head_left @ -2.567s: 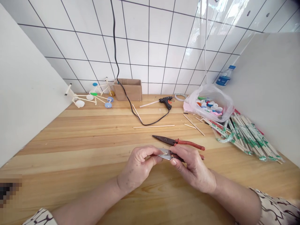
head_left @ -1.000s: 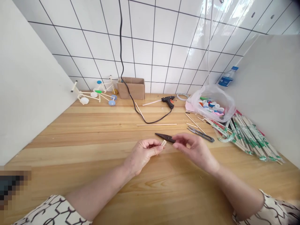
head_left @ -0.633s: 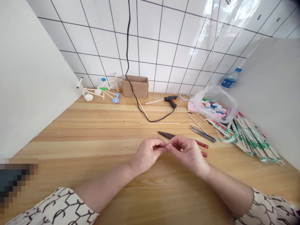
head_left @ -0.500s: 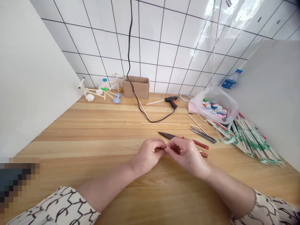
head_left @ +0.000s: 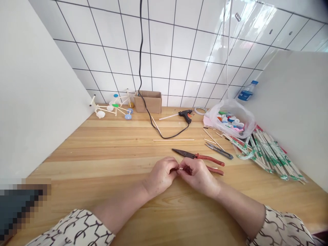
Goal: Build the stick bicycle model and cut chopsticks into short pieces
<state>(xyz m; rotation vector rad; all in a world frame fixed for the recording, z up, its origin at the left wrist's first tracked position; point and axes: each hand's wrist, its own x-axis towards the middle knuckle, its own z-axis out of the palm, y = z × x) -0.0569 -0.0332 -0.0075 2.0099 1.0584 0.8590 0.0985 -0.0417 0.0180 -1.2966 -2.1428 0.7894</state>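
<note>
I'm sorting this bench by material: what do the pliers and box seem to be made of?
Pliers: dark, dull metal nose, probably steel; the handles look smooth and red, perhaps plastic or rubber sleeves.
Box: matt cardboard, judging by its plain brown, thin walls.

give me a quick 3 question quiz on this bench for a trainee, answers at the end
1. True or false: the cardboard box stands to the left of the glue gun.
2. Which tool lies closest to the right hand? A) glue gun B) red-handled pliers C) snips
3. Fill in the missing word: the coloured caps lie in a see-through plastic ____.

Key: 1 true; 2 B; 3 bag
</note>
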